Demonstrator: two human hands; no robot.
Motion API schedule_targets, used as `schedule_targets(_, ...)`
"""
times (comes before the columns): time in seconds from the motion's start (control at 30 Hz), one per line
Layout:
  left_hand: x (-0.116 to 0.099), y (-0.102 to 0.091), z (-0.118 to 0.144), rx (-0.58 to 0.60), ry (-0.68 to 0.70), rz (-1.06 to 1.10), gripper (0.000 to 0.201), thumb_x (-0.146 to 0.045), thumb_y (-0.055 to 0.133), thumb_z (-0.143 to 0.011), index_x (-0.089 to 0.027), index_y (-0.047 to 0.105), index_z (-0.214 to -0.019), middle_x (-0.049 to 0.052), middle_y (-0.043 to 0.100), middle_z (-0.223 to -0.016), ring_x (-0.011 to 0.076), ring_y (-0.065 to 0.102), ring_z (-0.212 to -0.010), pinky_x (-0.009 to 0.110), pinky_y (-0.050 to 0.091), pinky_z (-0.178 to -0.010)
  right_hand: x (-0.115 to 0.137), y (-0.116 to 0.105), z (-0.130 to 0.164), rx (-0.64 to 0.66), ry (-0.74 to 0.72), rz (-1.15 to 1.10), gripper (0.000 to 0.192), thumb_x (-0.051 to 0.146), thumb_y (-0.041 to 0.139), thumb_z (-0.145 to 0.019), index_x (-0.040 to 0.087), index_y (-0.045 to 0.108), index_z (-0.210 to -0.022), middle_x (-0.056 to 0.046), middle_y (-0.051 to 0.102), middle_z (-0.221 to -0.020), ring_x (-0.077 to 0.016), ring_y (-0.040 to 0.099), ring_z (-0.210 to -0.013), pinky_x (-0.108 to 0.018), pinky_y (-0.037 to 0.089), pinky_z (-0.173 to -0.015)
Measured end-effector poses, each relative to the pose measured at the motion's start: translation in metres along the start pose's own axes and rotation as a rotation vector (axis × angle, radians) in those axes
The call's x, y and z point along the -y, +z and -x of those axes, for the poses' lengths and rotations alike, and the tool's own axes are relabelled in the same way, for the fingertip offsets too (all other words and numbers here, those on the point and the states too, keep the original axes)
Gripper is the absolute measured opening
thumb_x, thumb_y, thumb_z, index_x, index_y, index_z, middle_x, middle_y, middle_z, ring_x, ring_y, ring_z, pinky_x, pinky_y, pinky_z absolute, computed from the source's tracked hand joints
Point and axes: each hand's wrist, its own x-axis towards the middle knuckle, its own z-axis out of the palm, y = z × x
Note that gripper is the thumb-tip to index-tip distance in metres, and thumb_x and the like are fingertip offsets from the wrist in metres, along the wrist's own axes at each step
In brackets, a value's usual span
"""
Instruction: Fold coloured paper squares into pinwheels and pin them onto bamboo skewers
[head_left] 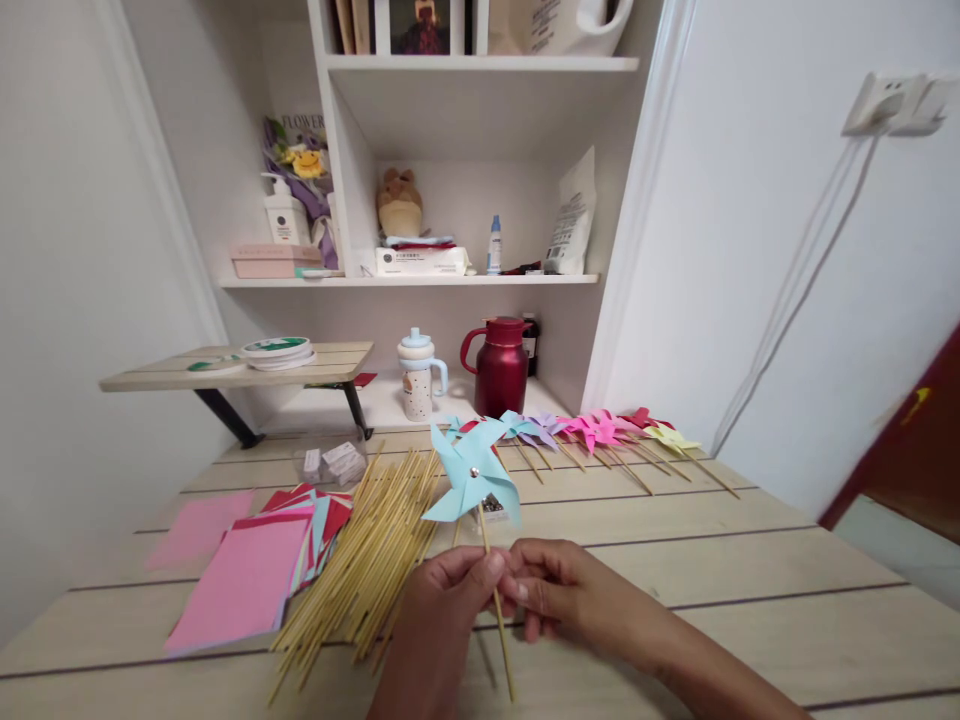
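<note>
A light blue paper pinwheel with a silver pin at its centre stands upright in front of me on a thin wooden stick. My left hand pinches that stick between thumb and fingers, below the blades. Right beside it, my right hand has its fingers closed at the same stick, touching the left fingertips. Behind the pinwheel, partly covered by it, sits a small clear box of metal pins. To the left of my hands lies a big pile of wooden sticks.
Coloured paper squares lie stacked at the left, near a clear bag of small boxes. Several finished pinwheels rest along the table's back. Behind them stand a red jug and a cup; a small raised stand is at left.
</note>
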Motion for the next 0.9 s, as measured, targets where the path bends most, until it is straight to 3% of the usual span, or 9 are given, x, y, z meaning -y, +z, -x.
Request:
schedule_targets(0.17, 0.005, -0.003, 0.001, -0.052, 0.014, 0.016, 0.030, -0.043, 0.065, -0.080, -0.015, 0.065, -0.067, 0.002, 0.061, -0.067, 0.0157, 0.055, -0.067, 0.029, 0.044, -0.070, 0.001, 0.009, -0.001, 0.064, -0.019, -0.128, 0.037, 0.048, 0.070, -0.080, 0.018, 0.055, -0.096, 0.002, 0.058, -0.081, -0.0094, 0.060, -0.063, -0.023, 0.045, -0.061)
schedule_targets(0.5, 0.005, -0.001, 0.003, -0.059, 0.018, 0.026, 0.032, -0.044, 0.061, -0.083, -0.016, 0.063, -0.069, 0.000, 0.058, -0.066, 0.0133, 0.052, -0.062, 0.027, 0.043, -0.065, -0.005, 0.013, -0.004, 0.061, 0.014, -0.115, 0.042, 0.054, 0.066, -0.081, 0.019, 0.051, -0.097, -0.002, 0.066, -0.085, -0.0107, 0.063, -0.060, -0.022, 0.044, -0.056)
schedule_targets(0.8, 0.005, 0.000, 0.003, -0.105, -0.007, 0.004, 0.036, -0.049, 0.066, -0.077, -0.014, 0.065, -0.068, 0.001, 0.059, -0.063, 0.0123, 0.050, -0.055, 0.025, 0.038, -0.054, -0.009, 0.015, -0.005, 0.085, 0.017, -0.113, 0.045, 0.058, 0.060, -0.084, 0.016, 0.061, -0.099, -0.004, 0.065, -0.085, -0.0119, 0.063, -0.063, -0.025, 0.047, -0.061)
schedule_targets(0.9, 0.005, 0.001, 0.002, -0.093, 0.001, 0.008, 0.037, -0.051, 0.065, -0.076, -0.015, 0.065, -0.068, 0.001, 0.059, -0.061, 0.0124, 0.050, -0.053, 0.026, 0.038, -0.054, -0.010, 0.015, -0.005, 0.085, 0.007, -0.148, 0.041, 0.052, 0.067, -0.081, 0.015, 0.062, -0.098, -0.003, 0.064, -0.082, -0.0105, 0.060, -0.062, -0.025, 0.047, -0.062)
